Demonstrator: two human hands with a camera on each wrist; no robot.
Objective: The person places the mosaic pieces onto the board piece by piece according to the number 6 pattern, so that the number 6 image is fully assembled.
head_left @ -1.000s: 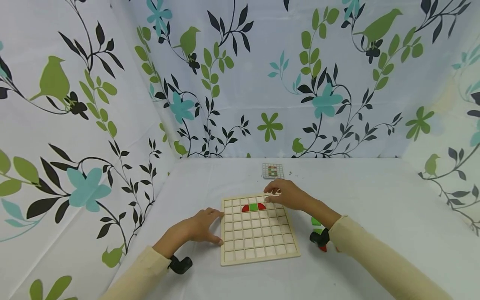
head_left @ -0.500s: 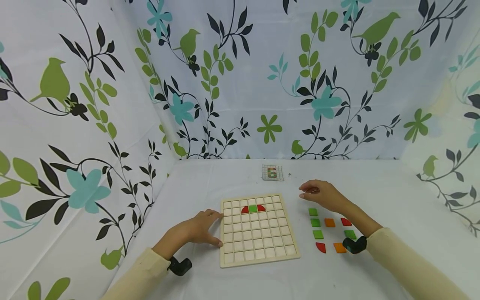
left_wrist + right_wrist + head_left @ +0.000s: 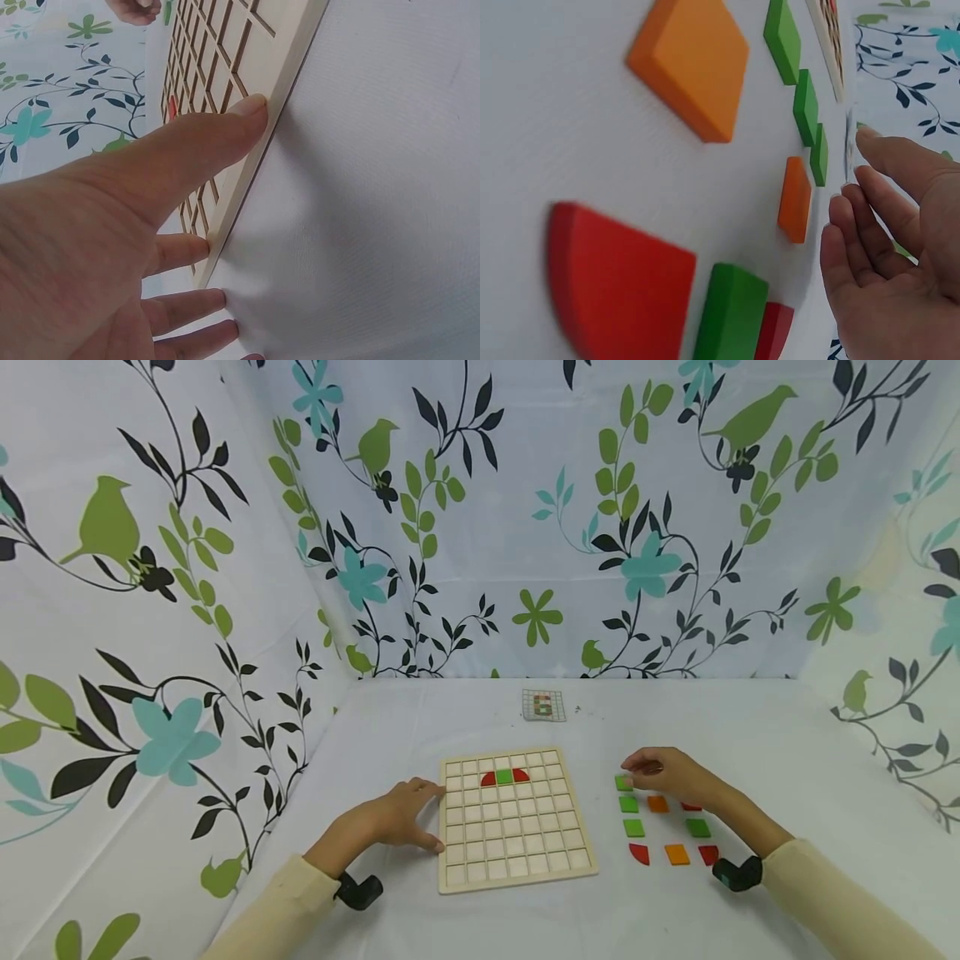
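A pale wooden grid board (image 3: 516,847) lies on the white table. Near its far edge sit a green square tile (image 3: 504,777) and, on either side, red quarter-round tiles (image 3: 521,775). My left hand (image 3: 401,814) touches the board's left edge with thumb and index finger, its other fingers loosely extended. Right of the board, my right hand (image 3: 671,774) hovers beside the farthest green tile (image 3: 623,783), fingers loosely bent. Nothing shows between those fingers in the right wrist view, where the hand (image 3: 900,247) stays apart from the tiles.
Nearer me lie more green tiles (image 3: 633,827), orange square tiles (image 3: 677,854) and red quarter-round tiles (image 3: 639,854). A small card (image 3: 543,705) with a coloured grid pattern lies behind the board. Patterned cloth (image 3: 480,527) hangs at the back and sides.
My right hand has left the board's far edge, moved right, then come down and nearer to the farthest green tile. The left hand has stayed at the board's edge.
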